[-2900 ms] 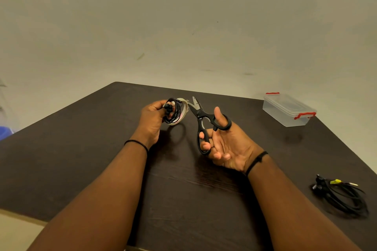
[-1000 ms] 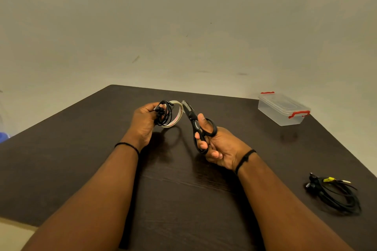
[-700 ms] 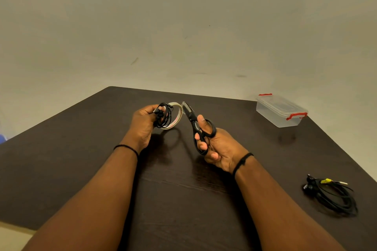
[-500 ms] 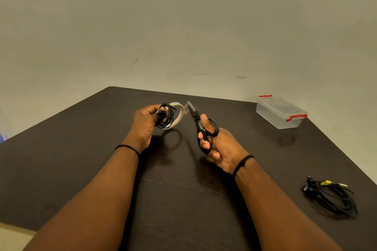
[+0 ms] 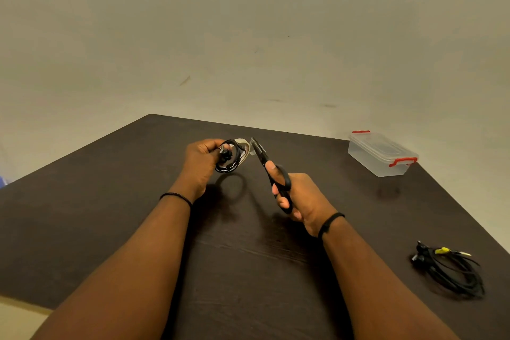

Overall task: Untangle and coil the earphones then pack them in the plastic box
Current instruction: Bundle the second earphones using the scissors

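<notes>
My left hand holds a coil of black earphones together with a roll of tape, raised above the dark table. My right hand grips black scissors, blades closed, their tips at a short clear strip of tape coming off the roll. A second black earphone coil with a yellow tag lies on the table at the right. The clear plastic box with red latches stands lidded at the far right.
The table's right edge runs close past the box and the second coil. A plain wall stands behind the table. A bit of something blue shows at the far left edge.
The scissor blades, open 2.9 s ago, have closed at the tape strip. My right hand's fingers have curled tighter round the handles. The left hand has stayed in place.
</notes>
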